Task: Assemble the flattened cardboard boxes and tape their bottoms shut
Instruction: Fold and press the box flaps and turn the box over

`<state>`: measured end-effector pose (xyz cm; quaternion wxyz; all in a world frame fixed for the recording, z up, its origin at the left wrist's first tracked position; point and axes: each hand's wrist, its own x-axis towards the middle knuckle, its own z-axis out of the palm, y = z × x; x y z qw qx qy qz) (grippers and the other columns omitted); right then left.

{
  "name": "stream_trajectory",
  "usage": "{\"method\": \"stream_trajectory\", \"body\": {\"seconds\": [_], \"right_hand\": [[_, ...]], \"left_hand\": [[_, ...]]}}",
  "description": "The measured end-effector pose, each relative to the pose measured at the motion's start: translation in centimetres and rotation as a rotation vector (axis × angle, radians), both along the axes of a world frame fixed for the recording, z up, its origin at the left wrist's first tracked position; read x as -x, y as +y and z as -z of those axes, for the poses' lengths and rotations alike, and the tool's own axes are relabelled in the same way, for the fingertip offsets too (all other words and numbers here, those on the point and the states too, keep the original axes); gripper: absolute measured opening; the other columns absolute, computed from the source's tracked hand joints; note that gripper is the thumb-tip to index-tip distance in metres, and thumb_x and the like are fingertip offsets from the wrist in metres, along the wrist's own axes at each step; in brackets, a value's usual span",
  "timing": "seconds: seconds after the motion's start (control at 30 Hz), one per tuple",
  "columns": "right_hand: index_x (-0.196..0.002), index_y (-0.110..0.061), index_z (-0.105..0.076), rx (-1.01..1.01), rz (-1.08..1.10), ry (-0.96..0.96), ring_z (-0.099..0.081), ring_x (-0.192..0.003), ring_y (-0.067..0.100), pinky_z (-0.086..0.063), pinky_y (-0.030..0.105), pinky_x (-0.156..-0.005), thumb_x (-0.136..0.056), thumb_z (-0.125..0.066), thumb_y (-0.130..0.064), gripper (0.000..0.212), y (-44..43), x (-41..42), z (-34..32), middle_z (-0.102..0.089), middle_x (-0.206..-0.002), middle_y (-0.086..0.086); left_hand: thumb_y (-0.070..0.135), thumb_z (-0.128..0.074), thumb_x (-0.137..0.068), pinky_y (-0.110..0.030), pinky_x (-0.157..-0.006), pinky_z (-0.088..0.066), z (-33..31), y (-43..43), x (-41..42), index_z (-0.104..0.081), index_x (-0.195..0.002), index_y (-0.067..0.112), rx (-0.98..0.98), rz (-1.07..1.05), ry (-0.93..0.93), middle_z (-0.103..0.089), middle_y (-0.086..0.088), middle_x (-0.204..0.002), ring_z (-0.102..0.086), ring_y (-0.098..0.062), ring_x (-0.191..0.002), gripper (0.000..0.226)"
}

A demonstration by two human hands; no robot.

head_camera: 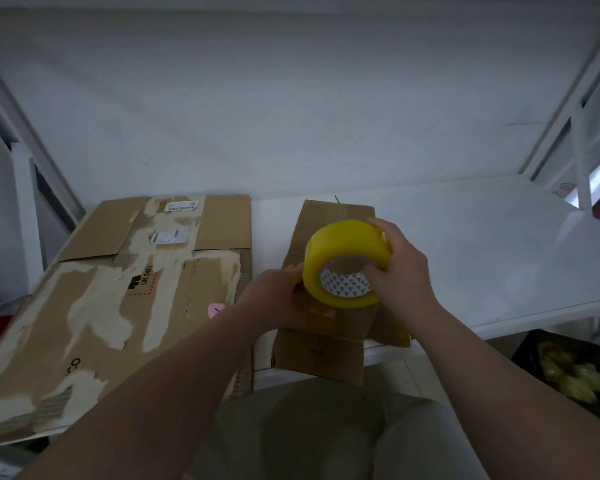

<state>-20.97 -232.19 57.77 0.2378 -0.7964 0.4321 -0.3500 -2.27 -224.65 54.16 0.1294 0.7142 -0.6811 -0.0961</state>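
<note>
A stack of flattened cardboard boxes (125, 306) lies on the left of the white counter (499, 244), their faces torn in pale patches, with a pink sticker (215, 310) near the right edge. Just right of it, the left hand (274, 296) rests on a small cardboard box (323, 355) at the counter's front edge, fingertips against the tape roll; whether it pinches anything cannot be told. The right hand (400, 271) grips the yellow tape roll (340, 251), held tilted above the small box. A black bin (575, 372) sits low at far right.
</note>
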Motion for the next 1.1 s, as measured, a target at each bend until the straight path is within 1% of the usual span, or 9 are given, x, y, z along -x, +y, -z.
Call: {"method": "stream_trajectory", "body": {"seconds": [0.03, 0.13, 0.27, 0.33, 0.43, 0.5, 0.63, 0.97, 1.1], "right_hand": [[-0.137, -0.025, -0.043, -0.014, -0.006, 0.009, -0.053, -0.094, 0.020, -0.040, 0.023, -0.076, -0.079, -0.062, 0.001, 0.066, 0.0, 0.2, 0.1, -0.058, -0.119, 0.005], [-0.140, -0.029, -0.040, 0.061, -0.086, 0.154, -0.052, -0.112, 0.026, -0.041, 0.030, -0.085, -0.080, -0.063, -0.005, 0.069, -0.1, 0.5, -0.6, -0.054, -0.128, 0.005], [-0.144, -0.040, -0.032, 0.210, -0.038, 0.472, -0.050, -0.113, 0.025, -0.038, 0.031, -0.079, -0.083, -0.060, -0.014, 0.072, -0.9, 2.4, -3.5, -0.050, -0.121, 0.003], [-0.144, -0.043, -0.029, 0.220, 0.003, 0.646, -0.051, -0.111, 0.024, -0.039, 0.031, -0.075, -0.086, -0.055, -0.016, 0.069, -1.4, 4.2, -4.5, -0.050, -0.121, 0.001], [-0.142, -0.046, -0.027, 0.209, 0.029, 0.852, -0.052, -0.112, 0.022, -0.043, 0.033, -0.075, -0.087, -0.053, -0.021, 0.066, -1.4, 6.4, -4.2, -0.049, -0.121, -0.002], [-0.142, -0.045, -0.025, 0.171, 0.033, 0.880, -0.053, -0.112, 0.022, -0.045, 0.034, -0.076, -0.087, -0.055, -0.023, 0.067, -1.1, 6.9, -3.1, -0.050, -0.121, -0.003], [-0.144, -0.041, -0.024, 0.162, 0.039, 0.864, -0.053, -0.113, 0.022, -0.049, 0.036, -0.080, -0.089, -0.057, -0.024, 0.067, -0.9, 7.2, -1.3, -0.050, -0.125, -0.001], [-0.147, -0.038, -0.018, 0.206, 0.027, 0.868, -0.049, -0.118, 0.021, -0.047, 0.033, -0.082, -0.091, -0.056, -0.026, 0.069, -1.0, 7.5, -0.2, -0.047, -0.131, 0.000], [-0.148, -0.037, -0.016, 0.206, 0.033, 0.882, -0.049, -0.119, 0.022, -0.048, 0.033, -0.084, -0.092, -0.056, -0.028, 0.070, -0.9, 7.5, 0.0, -0.046, -0.132, 0.001]], "left_hand": [[0.031, -0.068, -0.085, -0.029, -0.081, -0.047, 0.1, -0.1, 0.3, -0.055, -0.125, 0.019, 0.008, -0.040, -0.034, -0.066, -0.005, -0.113, -0.063, -0.023, -0.102, 0.044], [0.015, -0.050, -0.095, -0.038, -0.091, -0.050, 0.1, -0.2, 1.0, -0.051, -0.131, 0.017, -0.009, -0.146, -0.115, -0.060, -0.010, -0.127, -0.060, -0.028, -0.112, 0.036], [0.000, -0.049, -0.091, -0.041, -0.107, -0.041, 0.4, -0.5, 0.9, -0.037, -0.144, 0.029, -0.048, -0.118, -0.128, -0.036, 0.001, -0.152, -0.041, -0.021, -0.135, 0.061], [-0.006, -0.048, -0.088, -0.042, -0.108, -0.039, 0.4, -0.5, 0.9, -0.035, -0.145, 0.030, -0.043, -0.127, -0.117, -0.031, 0.004, -0.154, -0.038, -0.019, -0.137, 0.069], [-0.005, -0.044, -0.089, -0.041, -0.101, -0.045, 0.6, -0.5, 1.1, -0.037, -0.144, 0.028, -0.012, -0.122, -0.127, -0.043, 0.002, -0.147, -0.046, -0.020, -0.131, 0.064], [-0.005, -0.044, -0.089, -0.040, -0.099, -0.047, 0.7, -0.5, 1.2, -0.037, -0.144, 0.028, -0.002, -0.130, -0.135, -0.044, 0.001, -0.145, -0.048, -0.021, -0.129, 0.065], [-0.003, -0.046, -0.091, -0.040, -0.102, -0.045, 0.9, -0.4, 1.2, -0.033, -0.146, 0.027, -0.008, -0.130, -0.152, -0.034, 0.004, -0.153, -0.044, -0.021, -0.133, 0.064], [-0.001, -0.044, -0.094, -0.040, -0.104, -0.042, 0.9, -0.3, 1.4, -0.028, -0.148, 0.028, -0.014, -0.115, -0.181, -0.024, 0.006, -0.157, -0.041, -0.020, -0.135, 0.064], [0.001, -0.045, -0.094, -0.040, -0.107, -0.038, 1.3, -0.2, 1.2, -0.020, -0.150, 0.030, -0.022, -0.089, -0.190, -0.016, 0.007, -0.159, -0.028, -0.016, -0.142, 0.067]]}}
